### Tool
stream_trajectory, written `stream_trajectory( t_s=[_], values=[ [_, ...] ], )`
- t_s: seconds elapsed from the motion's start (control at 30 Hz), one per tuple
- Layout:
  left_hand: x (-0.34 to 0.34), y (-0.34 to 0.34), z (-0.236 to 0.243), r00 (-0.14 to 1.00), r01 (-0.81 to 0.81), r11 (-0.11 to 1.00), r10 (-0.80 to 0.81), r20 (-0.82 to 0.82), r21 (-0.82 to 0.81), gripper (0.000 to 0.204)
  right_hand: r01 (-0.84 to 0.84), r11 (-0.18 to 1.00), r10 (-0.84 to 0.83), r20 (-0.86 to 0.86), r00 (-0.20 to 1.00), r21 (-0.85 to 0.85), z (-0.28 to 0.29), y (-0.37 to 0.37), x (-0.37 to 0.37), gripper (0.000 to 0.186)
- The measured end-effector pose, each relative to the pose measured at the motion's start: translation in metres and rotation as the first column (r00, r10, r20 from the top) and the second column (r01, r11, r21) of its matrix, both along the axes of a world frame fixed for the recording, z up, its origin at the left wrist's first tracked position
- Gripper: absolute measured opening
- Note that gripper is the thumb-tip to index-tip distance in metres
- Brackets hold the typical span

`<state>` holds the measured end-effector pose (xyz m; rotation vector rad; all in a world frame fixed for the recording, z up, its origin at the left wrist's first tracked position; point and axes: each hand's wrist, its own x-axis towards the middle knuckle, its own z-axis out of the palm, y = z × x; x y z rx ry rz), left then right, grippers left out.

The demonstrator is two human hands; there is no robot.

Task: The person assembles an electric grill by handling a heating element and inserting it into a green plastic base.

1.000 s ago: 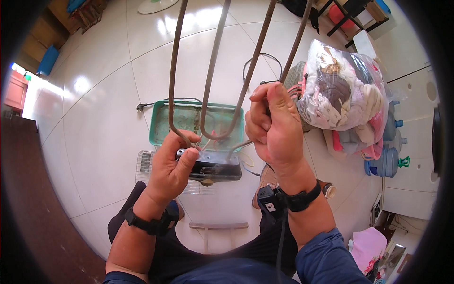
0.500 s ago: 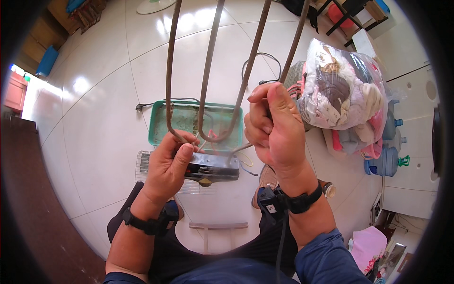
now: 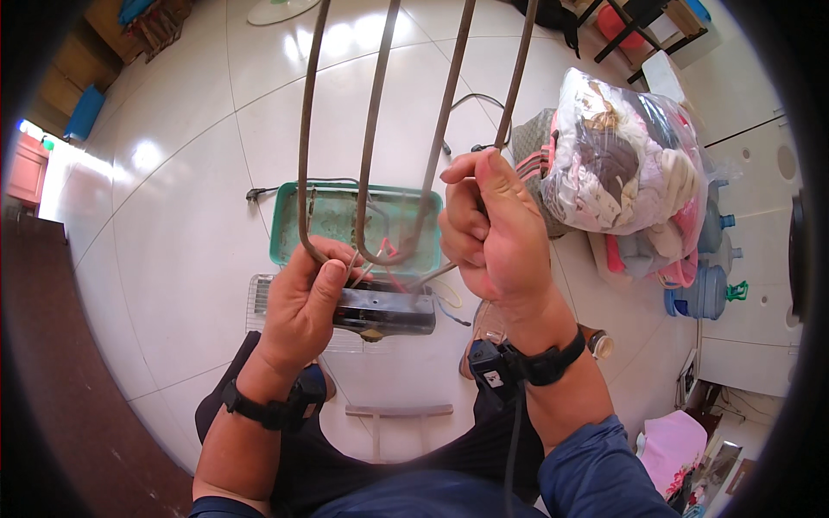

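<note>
My left hand (image 3: 318, 302) is closed on the lower end of a long, brown, bent metal tubular element (image 3: 308, 173), near thin wire ends. My right hand (image 3: 496, 229) is curled closed around the element's rightmost rod. Below, a metal and black housing (image 3: 384, 311) has a pink wire and yellow and grey leads about it, over a wire grille (image 3: 259, 302). Behind them lies a stained green plastic tray (image 3: 285, 207) with a black plugged cord (image 3: 257, 193) along its far edge.
A clear bag of clothes (image 3: 622, 155) sits right, beside water jugs (image 3: 704, 289) and white cabinets (image 3: 743, 363). A dark wooden piece of furniture (image 3: 47, 328) runs along the left. A chair-like black frame (image 3: 639, 30) stands at the back right on the tiled floor (image 3: 164, 259).
Both hands and the metal element have shifted slightly leftward, my left hand also a little downward. The grips look the same.
</note>
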<state>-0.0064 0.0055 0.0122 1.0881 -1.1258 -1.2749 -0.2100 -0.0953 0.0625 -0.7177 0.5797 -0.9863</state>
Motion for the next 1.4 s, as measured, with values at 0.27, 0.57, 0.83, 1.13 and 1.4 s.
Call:
stream_trajectory(
  t_s=[0.27, 0.57, 0.83, 1.13, 1.4],
  values=[
    [-0.001, 0.0, 0.001, 1.0, -0.022, 0.998, 0.024, -0.021, 0.05, 0.019, 0.02, 0.995, -0.016, -0.04, 0.999, 0.099, 0.0, 0.0, 0.003, 0.034],
    [-0.004, 0.0, 0.0, 0.999, -0.034, 0.998, 0.035, -0.031, 0.048, 0.021, 0.096, 0.993, -0.08, -0.214, 0.974, 0.069, -0.013, -0.003, 0.005, 0.03],
    [-0.005, 0.001, -0.008, 1.0, -0.023, 0.996, 0.021, 0.017, 0.081, 0.021, 0.105, 0.986, -0.083, -0.164, 0.983, 0.13, -0.02, 0.002, 0.016, 0.033],
    [-0.014, 0.003, -0.015, 0.997, -0.068, 0.99, 0.071, -0.023, 0.127, 0.021, 0.108, 0.981, -0.073, -0.208, 0.975, 0.162, -0.023, 0.005, 0.011, 0.039],
    [-0.013, 0.003, -0.012, 0.998, -0.06, 0.985, 0.065, -0.025, 0.159, 0.023, 0.164, 0.962, -0.115, -0.224, 0.968, 0.217, -0.026, 0.005, 0.013, 0.029]
  ],
)
